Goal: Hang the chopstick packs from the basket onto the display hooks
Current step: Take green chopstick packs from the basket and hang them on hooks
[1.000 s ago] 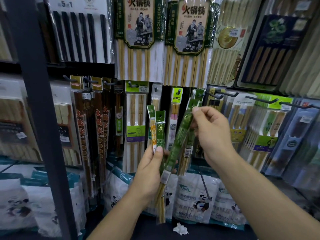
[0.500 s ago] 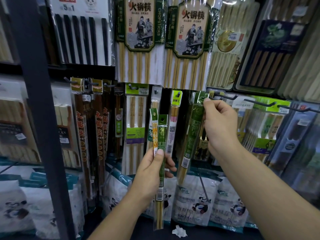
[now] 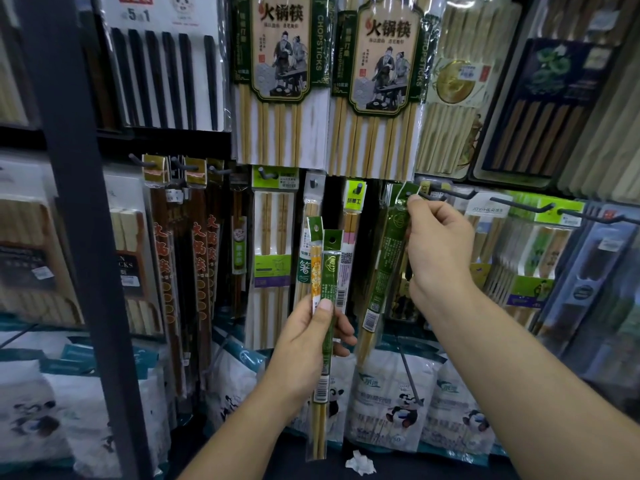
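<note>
My right hand (image 3: pixel 438 251) pinches the top of a slim green chopstick pack (image 3: pixel 388 258) and holds its hang tab at the tip of a black display hook (image 3: pixel 446 195). The pack hangs down and leans slightly left. My left hand (image 3: pixel 308 344) grips two narrow packs upright in front of the shelf: a green one (image 3: pixel 328 271) in front and an orange-and-green one (image 3: pixel 313 265) behind it. Their tops stand free, below the hooks. The basket is out of view.
Hooks to the right (image 3: pixel 523 204) carry green-topped packs. Large bamboo chopstick packs (image 3: pixel 280 81) hang above. Dark red packs (image 3: pixel 180 258) hang at the left, behind a black upright post (image 3: pixel 79 237). White panda bags (image 3: pixel 398 407) line the shelf below, with a crumpled paper scrap (image 3: pixel 360 464).
My right hand has lifted the green pack up and to the right, from beside my left hand to the hook's tip. My left hand has kept its two packs almost still.
</note>
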{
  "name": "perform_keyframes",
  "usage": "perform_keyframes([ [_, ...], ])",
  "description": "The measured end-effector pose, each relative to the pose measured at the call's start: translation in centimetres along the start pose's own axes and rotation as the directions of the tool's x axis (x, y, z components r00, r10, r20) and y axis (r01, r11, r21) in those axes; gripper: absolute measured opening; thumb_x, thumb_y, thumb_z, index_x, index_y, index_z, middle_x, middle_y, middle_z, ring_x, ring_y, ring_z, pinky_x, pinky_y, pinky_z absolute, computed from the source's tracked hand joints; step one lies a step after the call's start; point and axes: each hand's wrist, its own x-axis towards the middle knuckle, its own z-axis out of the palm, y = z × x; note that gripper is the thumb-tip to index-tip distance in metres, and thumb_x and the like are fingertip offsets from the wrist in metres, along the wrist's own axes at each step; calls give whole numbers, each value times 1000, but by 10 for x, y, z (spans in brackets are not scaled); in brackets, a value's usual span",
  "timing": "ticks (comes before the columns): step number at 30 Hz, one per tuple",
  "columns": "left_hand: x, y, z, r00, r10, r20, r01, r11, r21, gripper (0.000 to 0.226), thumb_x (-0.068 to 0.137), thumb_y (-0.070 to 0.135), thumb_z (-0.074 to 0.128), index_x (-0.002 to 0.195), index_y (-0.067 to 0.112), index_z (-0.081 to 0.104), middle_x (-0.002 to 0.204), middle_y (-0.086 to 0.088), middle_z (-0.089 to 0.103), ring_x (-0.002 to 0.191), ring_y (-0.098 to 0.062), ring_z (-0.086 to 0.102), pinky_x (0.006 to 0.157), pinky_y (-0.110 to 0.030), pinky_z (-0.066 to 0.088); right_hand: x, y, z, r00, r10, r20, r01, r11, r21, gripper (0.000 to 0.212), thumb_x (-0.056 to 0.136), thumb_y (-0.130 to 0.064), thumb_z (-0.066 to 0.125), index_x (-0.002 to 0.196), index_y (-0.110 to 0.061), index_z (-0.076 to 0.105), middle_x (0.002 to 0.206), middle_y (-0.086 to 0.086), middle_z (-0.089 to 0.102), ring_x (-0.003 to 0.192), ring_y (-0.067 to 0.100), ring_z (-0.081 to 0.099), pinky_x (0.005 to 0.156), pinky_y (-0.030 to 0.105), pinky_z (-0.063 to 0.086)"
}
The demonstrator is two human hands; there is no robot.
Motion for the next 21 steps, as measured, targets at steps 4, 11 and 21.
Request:
perform_keyframes([
  [4,1,0,-1,1000,-2,2,2,1000,-7,29,109,27,41,95,10,59,81,-2,69,76,-19,68,66,-30,56,-1,0,1,1000,24,-10,-24,999,26,36,98,-23,64,65,-19,51,61,-3,36,59,12,33,76,26,43],
  [11,0,1,0,1000,-4,7,4,1000,1,28,109,26,42,97,10,60,80,-1,70,76,-18,68,66,-29,56,8,11,1,1000,-14,-12,14,1000,-24,38,98,-23,64,62,-20,52,53,-11,38,52,7,36,78,19,49],
  [21,-3,6,1,999,38,32,-38,999,-17,27,92,44,55,92,24,72,74,-3,67,64,-17,61,56,-26,51,6,24,-2,996,-46,-75,34,989,-147,20,97,-35,66,83,-20,62,71,-12,57,62,0,52,66,16,44],
])
